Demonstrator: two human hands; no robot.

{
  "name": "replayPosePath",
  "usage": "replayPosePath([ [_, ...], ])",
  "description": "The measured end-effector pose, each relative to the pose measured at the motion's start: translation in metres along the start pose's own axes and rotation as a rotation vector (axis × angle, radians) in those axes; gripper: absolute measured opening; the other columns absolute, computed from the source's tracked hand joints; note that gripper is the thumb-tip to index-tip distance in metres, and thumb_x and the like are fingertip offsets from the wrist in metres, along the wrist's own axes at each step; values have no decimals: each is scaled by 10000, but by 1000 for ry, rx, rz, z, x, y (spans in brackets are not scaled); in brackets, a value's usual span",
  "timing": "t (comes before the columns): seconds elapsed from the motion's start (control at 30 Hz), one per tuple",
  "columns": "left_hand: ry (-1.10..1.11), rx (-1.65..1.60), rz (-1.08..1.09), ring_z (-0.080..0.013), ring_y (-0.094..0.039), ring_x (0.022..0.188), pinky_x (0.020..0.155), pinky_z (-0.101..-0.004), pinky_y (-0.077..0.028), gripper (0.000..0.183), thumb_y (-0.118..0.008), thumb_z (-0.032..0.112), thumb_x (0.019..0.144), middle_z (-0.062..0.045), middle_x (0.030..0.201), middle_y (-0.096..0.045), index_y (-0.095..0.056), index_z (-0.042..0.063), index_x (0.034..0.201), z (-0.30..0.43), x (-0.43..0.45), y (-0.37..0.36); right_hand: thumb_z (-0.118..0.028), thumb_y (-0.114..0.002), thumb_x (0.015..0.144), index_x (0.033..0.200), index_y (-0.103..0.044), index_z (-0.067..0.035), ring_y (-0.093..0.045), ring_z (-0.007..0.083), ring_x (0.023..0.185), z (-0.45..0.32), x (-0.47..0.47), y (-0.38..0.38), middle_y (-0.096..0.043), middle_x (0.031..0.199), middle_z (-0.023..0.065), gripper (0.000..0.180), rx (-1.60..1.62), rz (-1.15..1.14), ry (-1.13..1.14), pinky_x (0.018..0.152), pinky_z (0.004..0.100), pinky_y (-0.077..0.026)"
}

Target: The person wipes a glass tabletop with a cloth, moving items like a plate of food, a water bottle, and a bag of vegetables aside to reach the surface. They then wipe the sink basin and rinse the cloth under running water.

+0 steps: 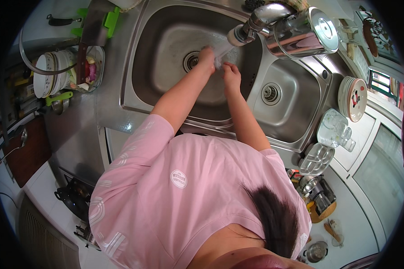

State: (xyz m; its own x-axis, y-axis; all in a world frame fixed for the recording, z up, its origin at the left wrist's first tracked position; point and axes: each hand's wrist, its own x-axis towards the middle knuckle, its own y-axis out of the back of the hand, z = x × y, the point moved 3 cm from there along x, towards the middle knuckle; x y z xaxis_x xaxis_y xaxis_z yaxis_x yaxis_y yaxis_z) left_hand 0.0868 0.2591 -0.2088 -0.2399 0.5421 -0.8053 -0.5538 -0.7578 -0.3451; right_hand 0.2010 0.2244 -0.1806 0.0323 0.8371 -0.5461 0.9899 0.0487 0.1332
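Note:
Both my hands are inside the large stainless-steel sink basin [168,84], by the water stream [222,51] falling from the faucet [239,34]. My left hand [206,56] is left of the stream, near the drain strainer [190,61]. Its fingers are blurred and partly hidden, so I cannot tell whether anything is in them. Just right of where the water splashes, my right hand [232,75] has loosely curled fingers, with nothing visible in them. Water spreads over the basin floor.
A smaller basin [293,101] adjoins on the right, below a shiny metal canister [301,33]. Stacked plates [353,97], a glass container [331,126] and a divided metal tray [318,158] line the right side. Bowls [50,74] and a brown-handled cleaver [82,64] are at left.

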Motion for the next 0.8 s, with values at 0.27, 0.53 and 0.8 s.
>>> replayPosePath([
  [0.27, 13, -173, -206, -236, -578, 771, 713, -351, -463, 229, -466, 278, 851, -91, 828, -610, -566, 73, 830, 5, 9, 18, -301, -409, 942, 1192, -485, -29, -590, 243, 914, -20, 2, -21, -583, 1061, 106, 377, 443, -200, -426, 766, 380, -487],
  [0.53, -46, -174, -217, -211, -535, 978, 889, -393, -386, 333, -428, 341, 888, -41, 1024, -615, -612, 110, 1041, 20, -16, 46, -221, -389, 915, 1154, -497, -59, -528, 237, 1013, -38, 33, -42, -565, 1106, 88, 308, 669, -351, -360, 780, 371, -477],
  [0.8, 200, -89, -266, -230, -507, 1038, 959, -502, -333, 406, -426, 401, 887, -55, 1188, -538, -512, 163, 1206, 13, -23, 40, -304, -472, 883, 1111, -509, -126, -488, 239, 1047, -36, 40, -30, -527, 1137, 72, 291, 913, -255, -422, 851, 433, -409],
])
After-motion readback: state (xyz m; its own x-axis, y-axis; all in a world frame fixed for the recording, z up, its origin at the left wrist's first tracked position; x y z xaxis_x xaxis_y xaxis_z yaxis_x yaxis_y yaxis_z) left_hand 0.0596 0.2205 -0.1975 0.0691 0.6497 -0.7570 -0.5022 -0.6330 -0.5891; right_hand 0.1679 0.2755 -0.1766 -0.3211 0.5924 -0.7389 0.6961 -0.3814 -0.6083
